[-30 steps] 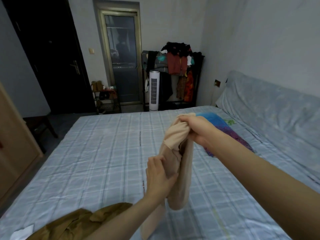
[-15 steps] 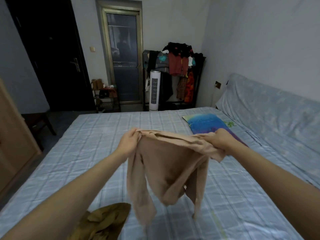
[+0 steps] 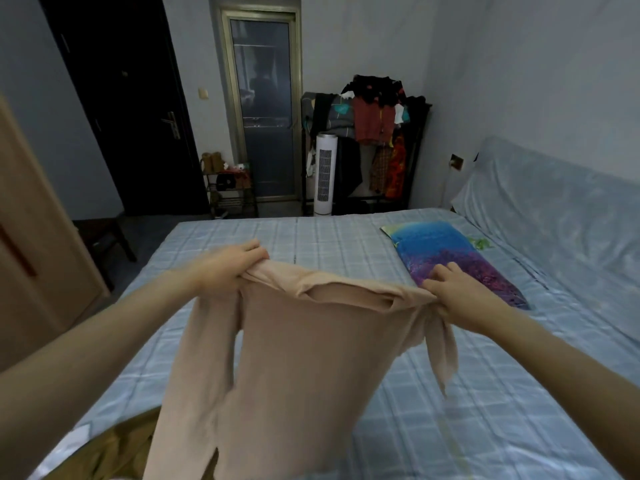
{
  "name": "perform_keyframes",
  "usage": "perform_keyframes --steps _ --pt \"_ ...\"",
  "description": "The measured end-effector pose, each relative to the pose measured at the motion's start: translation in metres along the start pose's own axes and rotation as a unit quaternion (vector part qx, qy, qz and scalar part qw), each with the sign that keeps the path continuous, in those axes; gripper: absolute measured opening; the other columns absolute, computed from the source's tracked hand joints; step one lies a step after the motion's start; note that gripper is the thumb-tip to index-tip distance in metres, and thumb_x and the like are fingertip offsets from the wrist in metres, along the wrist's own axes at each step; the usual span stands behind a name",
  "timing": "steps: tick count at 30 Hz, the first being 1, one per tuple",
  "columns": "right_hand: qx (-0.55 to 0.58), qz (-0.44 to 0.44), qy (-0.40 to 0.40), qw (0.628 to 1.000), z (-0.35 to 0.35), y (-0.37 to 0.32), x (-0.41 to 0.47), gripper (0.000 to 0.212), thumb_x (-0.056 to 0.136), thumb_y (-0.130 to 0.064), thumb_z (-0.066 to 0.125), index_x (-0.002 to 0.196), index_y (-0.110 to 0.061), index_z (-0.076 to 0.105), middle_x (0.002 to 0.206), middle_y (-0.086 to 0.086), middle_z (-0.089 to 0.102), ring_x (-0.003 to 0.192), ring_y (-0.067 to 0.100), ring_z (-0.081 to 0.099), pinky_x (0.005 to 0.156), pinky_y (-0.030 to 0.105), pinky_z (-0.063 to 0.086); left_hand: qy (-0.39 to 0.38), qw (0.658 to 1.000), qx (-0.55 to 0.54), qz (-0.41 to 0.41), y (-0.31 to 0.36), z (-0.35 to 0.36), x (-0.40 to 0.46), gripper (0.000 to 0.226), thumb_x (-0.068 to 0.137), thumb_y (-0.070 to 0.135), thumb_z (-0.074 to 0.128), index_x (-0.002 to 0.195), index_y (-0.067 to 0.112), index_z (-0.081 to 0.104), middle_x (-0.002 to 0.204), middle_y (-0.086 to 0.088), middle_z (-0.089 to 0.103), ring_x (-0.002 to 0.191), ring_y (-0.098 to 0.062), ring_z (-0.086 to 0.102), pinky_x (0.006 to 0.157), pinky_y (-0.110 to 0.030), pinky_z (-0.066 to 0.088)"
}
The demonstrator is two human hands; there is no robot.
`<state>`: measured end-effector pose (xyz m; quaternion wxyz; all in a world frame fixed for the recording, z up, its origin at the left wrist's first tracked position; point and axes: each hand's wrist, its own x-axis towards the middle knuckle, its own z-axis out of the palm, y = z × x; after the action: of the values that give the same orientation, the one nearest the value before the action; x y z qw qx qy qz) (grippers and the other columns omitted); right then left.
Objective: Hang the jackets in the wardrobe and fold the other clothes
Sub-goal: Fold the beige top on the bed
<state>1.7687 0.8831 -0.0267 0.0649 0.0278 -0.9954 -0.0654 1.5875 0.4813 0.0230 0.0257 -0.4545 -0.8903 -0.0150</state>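
A beige long-sleeved top (image 3: 304,368) hangs spread out in the air above the bed (image 3: 467,410). My left hand (image 3: 228,268) grips its left shoulder and my right hand (image 3: 453,292) grips its right shoulder, with the neckline stretched between them. One sleeve hangs down on the left, the other dangles below my right hand. An olive-brown garment (image 3: 104,452) lies crumpled at the bed's near left corner, partly hidden behind the top.
A blue and purple pillow (image 3: 450,258) lies on the bed to the right. A wooden wardrobe door (image 3: 31,258) stands at the left. Beyond the bed are a white tower fan (image 3: 325,174), a loaded clothes rack (image 3: 377,133) and a small shelf (image 3: 230,188).
My hands have moved apart. The top went from a bunched strip to a spread shape held by both shoulders, and it now hangs wider and flatter.
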Motion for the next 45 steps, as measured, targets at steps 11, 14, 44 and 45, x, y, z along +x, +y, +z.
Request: perform_keyframes --steps 11,14,44,45 --pt "0.288 0.204 0.040 0.935 0.021 0.006 0.009 0.045 0.078 0.005 0.056 0.117 -0.016 0.065 0.112 0.011 0.068 0.105 0.031 0.062 0.084 0.031 0.042 -0.007 0.905 -0.376 -0.200 -0.040 0.053 -0.026 0.030 0.101 0.030 0.049 0.078 0.025 0.068 0.079 0.009 0.067 0.082 -0.015 0.063 0.075 -0.027 0.046" --pt "0.244 0.196 -0.031 0.949 0.026 0.007 0.004 0.012 0.078 -0.029 0.066 0.089 -0.026 0.068 0.093 0.004 0.072 0.092 0.026 0.065 0.075 0.030 0.043 -0.010 0.884 -0.389 -0.258 -0.036 0.061 -0.026 0.038 0.097 0.050 0.046 0.092 0.024 0.073 0.089 0.011 0.071 0.087 -0.006 0.063 0.079 -0.023 0.043" --pt "0.263 0.437 0.018 0.860 0.107 0.069 0.147 0.069 0.097 -0.058 0.023 0.115 -0.005 0.064 0.119 0.029 0.060 0.110 0.045 0.056 0.092 0.048 0.043 0.033 0.902 0.123 -0.412 -0.175 0.115 0.092 0.037 0.094 0.051 0.038 0.086 0.023 0.060 0.085 -0.006 0.061 0.077 -0.028 0.056 0.064 -0.032 0.039" --pt "0.246 0.422 0.046 0.871 0.101 0.072 0.148 0.062 0.098 -0.053 0.026 0.111 -0.006 0.065 0.115 0.029 0.062 0.106 0.045 0.057 0.088 0.047 0.044 0.057 0.902 0.134 -0.407 -0.178 0.111 0.092 0.034 0.092 0.050 0.040 0.081 0.024 0.059 0.080 -0.004 0.060 0.072 -0.027 0.055 0.062 -0.031 0.039"
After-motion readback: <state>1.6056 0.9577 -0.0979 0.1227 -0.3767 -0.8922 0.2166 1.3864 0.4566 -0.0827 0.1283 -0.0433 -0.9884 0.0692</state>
